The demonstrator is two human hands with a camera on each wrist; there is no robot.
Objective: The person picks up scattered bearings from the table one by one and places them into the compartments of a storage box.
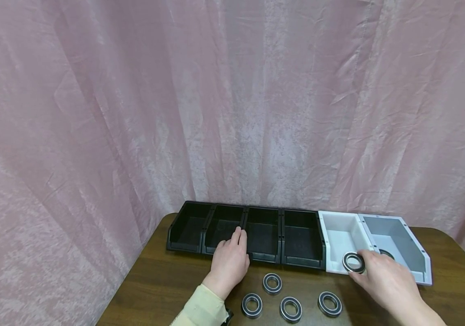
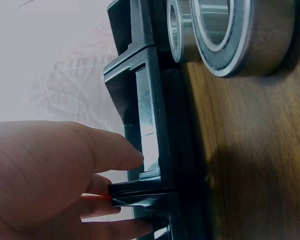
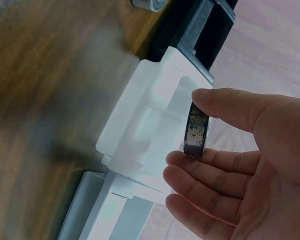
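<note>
The head view shows the right hand (image 1: 388, 277) over the front part of the white bin (image 1: 340, 226), pinching a ball bearing (image 3: 196, 131) by its outer edge; whether the metal touches the bin's lip is not plain. In the right wrist view the thumb presses one end and a fingertip the opposite one, the remaining fingers loosely bent. The left hand (image 1: 229, 260) has no visible hold on anything: its fingers lie relaxed and fairly straight over the row of black bins (image 1: 263, 231), near the divider between the second and third from the left.

The pinch takes in only a narrow edge, so a slack or uneven squeeze could let the bearing twist and slip. Let go too near the lip, it might catch there or tumble onto the wooden table (image 1: 167, 280). A sideways drift could knock it against the wall beside the grey bin (image 1: 391, 228), where a second bearing (image 1: 386, 253) sits partly hidden.

The held bearing is a squat ring, a dark band set between bright metal rims; edge-on, it looks dark with patchy reflections. Four loose bearings (image 1: 331, 313) on the tabletop look similar, lying flat.
</note>
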